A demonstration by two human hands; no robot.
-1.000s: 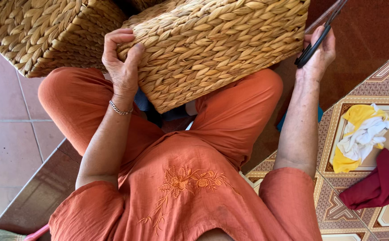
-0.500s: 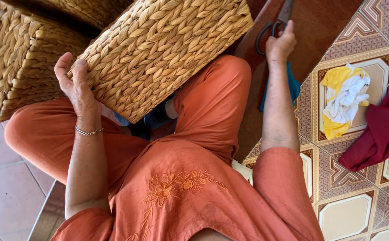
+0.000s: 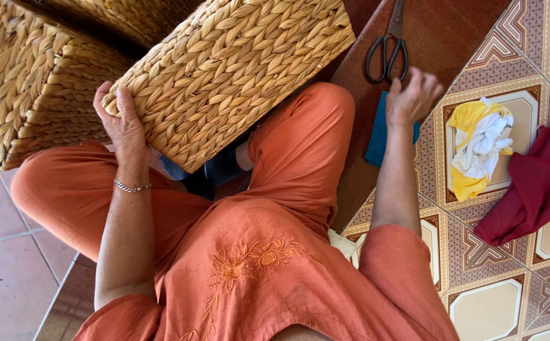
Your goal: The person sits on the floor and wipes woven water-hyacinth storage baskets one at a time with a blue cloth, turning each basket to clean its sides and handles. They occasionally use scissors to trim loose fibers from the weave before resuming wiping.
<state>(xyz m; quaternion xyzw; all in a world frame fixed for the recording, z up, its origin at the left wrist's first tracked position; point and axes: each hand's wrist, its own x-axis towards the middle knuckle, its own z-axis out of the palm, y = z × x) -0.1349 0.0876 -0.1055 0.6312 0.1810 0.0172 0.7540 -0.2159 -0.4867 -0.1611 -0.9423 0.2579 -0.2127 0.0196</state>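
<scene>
My left hand (image 3: 123,129) grips the lower corner of a woven straw basket (image 3: 237,69) that rests tilted against my knees. Black-handled scissors (image 3: 387,53) lie on the brown floor strip (image 3: 458,31) just beyond my right hand (image 3: 414,95). That hand hovers a little below the scissors' handles with loosely curled fingers and nothing in it. Under it lies a folded teal cloth (image 3: 376,136), beside my right knee. I sit cross-legged in orange clothes.
A second woven basket (image 3: 29,88) stands at the left, touching the first. On the patterned tiles (image 3: 496,303) to the right lie a yellow-and-white cloth (image 3: 480,148) and a crumpled maroon cloth (image 3: 534,186). Plain terracotta tiles (image 3: 3,271) are at the lower left.
My right hand set the scissors down on the brown floor strip and drew back from them. The left hand kept its hold on the basket's corner.
</scene>
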